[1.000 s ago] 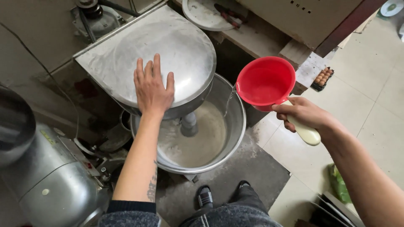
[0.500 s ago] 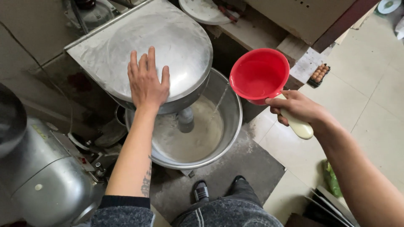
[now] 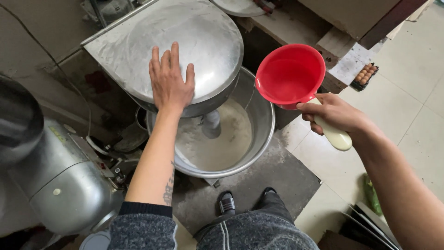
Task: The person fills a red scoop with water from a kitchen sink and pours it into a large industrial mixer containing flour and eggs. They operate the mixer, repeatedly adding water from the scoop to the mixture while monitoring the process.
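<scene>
My left hand [image 3: 169,82] lies flat, fingers spread, on the rounded steel head of a dough mixer [image 3: 203,41]. Under the head sits a wide steel mixing bowl [image 3: 259,139] with pale flour or dough [image 3: 222,143] in the bottom and a metal hook shaft [image 3: 212,124] going down into it. My right hand [image 3: 334,113] grips the cream handle of a red plastic scoop [image 3: 289,76], which hangs upright over the bowl's right rim. The inside of the scoop looks empty.
A second steel machine [image 3: 60,180] stands at the lower left. A dark mat [image 3: 273,185] lies under the bowl, with my feet on it. A tray of eggs [image 3: 365,76] rests on the tiled floor at the right, beside wooden furniture [image 3: 351,18].
The red scoop and my right hand have barely shifted over the bowl's right rim. My left hand stays flat on the mixer head. The view has drifted slightly.
</scene>
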